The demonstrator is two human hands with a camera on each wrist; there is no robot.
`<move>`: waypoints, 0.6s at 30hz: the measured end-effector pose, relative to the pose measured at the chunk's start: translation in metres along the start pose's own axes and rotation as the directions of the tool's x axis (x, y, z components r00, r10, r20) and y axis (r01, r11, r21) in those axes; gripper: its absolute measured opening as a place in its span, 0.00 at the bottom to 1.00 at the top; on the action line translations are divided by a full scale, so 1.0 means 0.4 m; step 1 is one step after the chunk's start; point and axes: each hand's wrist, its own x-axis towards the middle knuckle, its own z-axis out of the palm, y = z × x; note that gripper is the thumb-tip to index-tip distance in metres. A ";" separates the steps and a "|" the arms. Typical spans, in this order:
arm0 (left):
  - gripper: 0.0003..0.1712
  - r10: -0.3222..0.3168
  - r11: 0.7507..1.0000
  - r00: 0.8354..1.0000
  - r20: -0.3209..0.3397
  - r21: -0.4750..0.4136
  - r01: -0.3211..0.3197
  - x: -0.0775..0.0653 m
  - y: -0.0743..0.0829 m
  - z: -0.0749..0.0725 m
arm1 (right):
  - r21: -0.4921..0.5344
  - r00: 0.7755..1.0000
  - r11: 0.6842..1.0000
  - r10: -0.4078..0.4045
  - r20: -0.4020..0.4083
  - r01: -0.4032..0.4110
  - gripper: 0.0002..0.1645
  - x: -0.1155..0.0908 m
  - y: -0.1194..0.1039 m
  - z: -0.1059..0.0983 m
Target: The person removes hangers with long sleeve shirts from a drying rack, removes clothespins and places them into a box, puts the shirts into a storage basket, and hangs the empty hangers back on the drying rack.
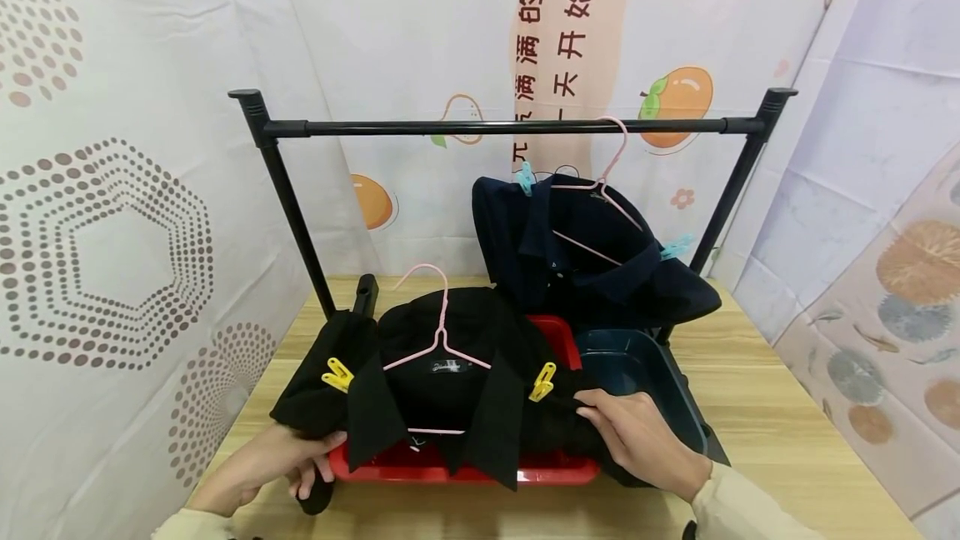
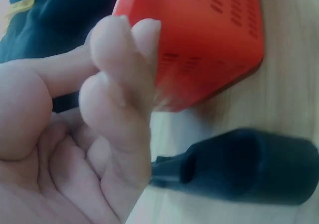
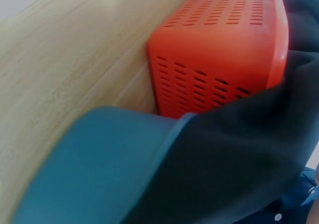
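Note:
A black collared shirt (image 1: 450,407) lies over a red basket (image 1: 555,473), with a pink hanger (image 1: 442,332) inside its neck. Yellow clothespins clip both shoulders, the left clothespin (image 1: 339,375) and the right clothespin (image 1: 542,382). My left hand (image 1: 281,461) is beside the basket's left front corner, just under the shirt's sleeve. Its fingers are loosely bent, and no cloth shows between them in the left wrist view. On the other side, my right hand (image 1: 645,436) pinches the shirt's cloth near the right sleeve. Most of that hand is out of the right wrist view.
Behind, a navy shirt (image 1: 592,248) hangs from a pink hanger on the black rack's bar (image 1: 480,127), with light blue clothespins at its shoulders. A dark teal basket (image 1: 637,357) stands right of the red one. The rack's black foot (image 2: 249,164) lies near my left hand.

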 end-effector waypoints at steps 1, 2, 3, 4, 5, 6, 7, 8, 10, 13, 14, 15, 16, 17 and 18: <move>0.22 0.001 1.000 1.000 0.008 0.003 -0.001 -0.002 0.000 -0.005 | -0.005 1.000 1.000 0.004 0.004 -0.004 0.16 -0.001 0.000 0.002; 0.21 0.008 1.000 1.000 0.017 0.003 -0.008 -0.004 0.000 -0.011 | -0.005 1.000 1.000 0.004 0.004 -0.004 0.16 -0.002 0.001 0.003; 0.20 0.013 1.000 1.000 0.025 -0.002 -0.013 -0.006 0.000 -0.017 | -0.009 1.000 1.000 0.009 0.007 -0.009 0.16 -0.004 0.002 0.004; 0.19 0.020 1.000 0.999 0.036 -0.005 -0.020 -0.008 0.002 -0.022 | -0.009 1.000 1.000 0.011 0.008 -0.011 0.15 -0.006 0.003 0.006; 0.19 0.029 1.000 0.999 0.043 -0.008 -0.029 -0.010 0.003 -0.026 | -0.005 1.000 1.000 0.012 0.010 -0.012 0.14 -0.008 0.005 0.007; 0.18 0.035 0.999 0.998 0.048 -0.008 -0.035 -0.012 0.003 -0.030 | -0.004 1.000 1.000 0.017 0.012 -0.017 0.13 -0.010 0.007 0.007; 0.18 0.039 0.999 0.998 0.052 -0.006 -0.039 -0.014 0.004 -0.034 | -0.003 1.000 1.000 0.022 0.015 -0.022 0.12 -0.012 0.008 0.008; 0.18 0.049 0.999 0.997 0.059 -0.008 -0.049 -0.016 0.004 -0.037 | 0.001 1.000 1.000 0.023 0.015 -0.023 0.11 -0.015 0.010 0.010; 0.19 0.049 0.999 0.997 0.066 0.000 -0.049 -0.019 0.004 -0.044 | 0.009 0.999 0.999 0.031 0.018 -0.031 0.10 -0.020 0.012 0.012; 0.23 0.048 0.999 0.997 0.053 0.008 -0.048 -0.023 0.000 -0.052 | 0.013 0.999 0.999 0.036 0.019 -0.036 0.09 -0.024 0.016 0.015; 0.23 0.046 0.999 0.998 0.040 0.010 -0.046 -0.024 -0.001 -0.055 | 0.014 0.999 0.999 0.036 0.018 -0.037 0.09 -0.025 0.017 0.017; 0.24 0.042 0.999 0.999 0.025 0.013 -0.042 -0.024 -0.002 -0.058 | 0.016 0.999 0.999 0.037 0.018 -0.037 0.09 -0.026 0.018 0.017; 0.24 0.043 0.999 0.999 0.004 0.020 -0.043 -0.025 -0.003 -0.060 | 0.019 0.999 0.999 0.039 0.019 -0.039 0.09 -0.026 0.018 0.018; 0.23 0.040 0.999 0.999 -0.021 0.027 -0.040 -0.026 -0.003 -0.063 | 0.021 0.999 0.999 0.038 0.019 -0.039 0.09 -0.026 0.019 0.018; 0.22 0.040 0.999 0.998 -0.049 0.034 -0.039 -0.027 -0.002 -0.066 | 0.019 0.999 0.999 0.040 0.021 -0.041 0.09 -0.026 0.020 0.018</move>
